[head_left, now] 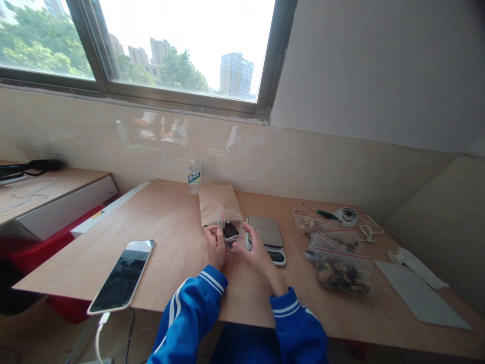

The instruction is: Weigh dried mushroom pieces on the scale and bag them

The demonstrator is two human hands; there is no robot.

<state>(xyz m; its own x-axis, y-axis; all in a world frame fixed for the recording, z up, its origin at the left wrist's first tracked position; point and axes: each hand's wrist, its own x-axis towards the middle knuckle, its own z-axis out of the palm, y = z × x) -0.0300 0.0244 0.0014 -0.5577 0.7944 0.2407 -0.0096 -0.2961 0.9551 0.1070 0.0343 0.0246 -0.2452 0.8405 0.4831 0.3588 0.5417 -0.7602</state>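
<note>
A small clear zip bag (230, 229) with dark dried pieces in it is held up over the table between my hands. My left hand (215, 245) grips its left edge with curled fingers. On the other side, my right hand (254, 246) has thumb and fingers at the bag's right and lower edge. Just right of the bag sits a kitchen scale (265, 231) with a flat metal plate and a dark display, partly behind my right hand. Behind the bag lies a brown paper envelope (217, 198).
A plastic bottle (194, 177) stands by the wall. A phone (125, 275) with a cable lies at the left front. Zip bags of dried pieces (343, 273), a screwdriver (326, 214), a tape roll (347, 216), and a white sheet (420, 296) are on the right.
</note>
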